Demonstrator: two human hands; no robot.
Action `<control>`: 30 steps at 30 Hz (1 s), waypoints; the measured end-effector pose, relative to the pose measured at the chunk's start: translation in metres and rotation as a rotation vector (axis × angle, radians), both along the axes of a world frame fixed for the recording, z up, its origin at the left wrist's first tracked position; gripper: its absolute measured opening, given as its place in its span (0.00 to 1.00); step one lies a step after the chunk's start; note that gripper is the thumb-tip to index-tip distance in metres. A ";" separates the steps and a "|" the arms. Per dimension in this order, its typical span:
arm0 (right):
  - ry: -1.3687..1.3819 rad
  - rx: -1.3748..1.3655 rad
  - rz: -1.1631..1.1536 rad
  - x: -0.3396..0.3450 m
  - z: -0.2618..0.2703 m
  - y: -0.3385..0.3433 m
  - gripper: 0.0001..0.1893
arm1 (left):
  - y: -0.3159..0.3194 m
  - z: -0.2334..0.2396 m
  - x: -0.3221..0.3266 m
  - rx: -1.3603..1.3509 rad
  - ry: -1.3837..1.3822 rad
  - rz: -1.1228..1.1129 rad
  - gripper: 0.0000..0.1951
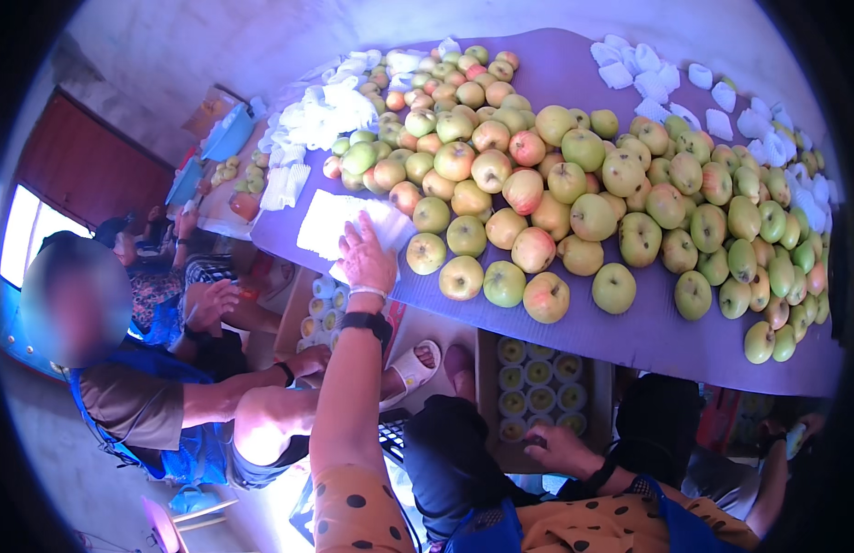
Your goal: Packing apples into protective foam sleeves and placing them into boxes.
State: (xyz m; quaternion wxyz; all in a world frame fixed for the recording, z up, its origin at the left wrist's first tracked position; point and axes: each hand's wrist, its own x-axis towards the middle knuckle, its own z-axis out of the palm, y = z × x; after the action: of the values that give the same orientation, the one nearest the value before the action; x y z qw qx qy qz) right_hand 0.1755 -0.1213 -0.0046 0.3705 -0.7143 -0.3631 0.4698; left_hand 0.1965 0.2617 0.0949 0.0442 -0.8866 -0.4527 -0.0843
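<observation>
My left hand [368, 256] reaches across the table edge, palm down with fingers spread, and rests on a stack of white sheets [328, 222]. Just right of those sheets lies a large heap of green and reddish apples [527, 192], some with dark blemishes. Lower down, my right hand [566, 451] is over the near edge of a cardboard box [602, 397], fingers loosely bent, with nothing visible in it. Inside that box, apples in white foam net sleeves [539, 373] stand in rows.
Loose foam net sleeves [330, 114] pile up at the table's far left, more [651, 76] at the back right. A co-worker [144, 401] sits close on the left, by another box of sleeved apples [323, 311]. Blue basins [228, 131] stand farther off. Another person's hands [790, 434] show at right.
</observation>
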 end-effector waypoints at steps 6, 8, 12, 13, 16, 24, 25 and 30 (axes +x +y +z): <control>0.042 -0.025 -0.009 -0.001 -0.007 0.002 0.17 | 0.018 -0.006 0.014 0.018 0.027 -0.023 0.38; 0.051 -0.018 -0.014 -0.004 -0.006 0.004 0.17 | 0.021 -0.005 0.013 0.060 0.044 -0.021 0.38; -0.016 -0.023 0.010 -0.003 -0.006 0.007 0.16 | 0.031 0.014 0.016 -0.167 0.087 0.018 0.45; 0.012 -0.033 0.009 -0.004 -0.007 0.006 0.16 | 0.031 0.021 0.015 -0.244 0.077 0.011 0.48; 0.058 0.020 -0.029 -0.007 -0.015 0.001 0.15 | 0.020 0.037 0.013 -0.185 -0.039 -0.029 0.50; -0.005 0.027 -0.024 -0.010 -0.012 -0.005 0.14 | -0.017 0.046 -0.046 0.036 -0.356 -0.213 0.40; -0.028 0.034 -0.038 -0.011 -0.014 -0.006 0.14 | -0.027 0.044 -0.061 0.032 -0.350 -0.209 0.40; -0.087 0.086 -0.032 -0.012 -0.021 -0.002 0.14 | -0.087 0.028 -0.178 -0.079 -0.658 -0.249 0.27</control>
State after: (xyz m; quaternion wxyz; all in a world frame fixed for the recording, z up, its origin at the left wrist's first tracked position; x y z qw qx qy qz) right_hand 0.1639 -0.1232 -0.0259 0.3924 -0.7230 -0.3872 0.4163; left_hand 0.0189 0.1748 0.1232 -0.1489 -0.8614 -0.3339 -0.3525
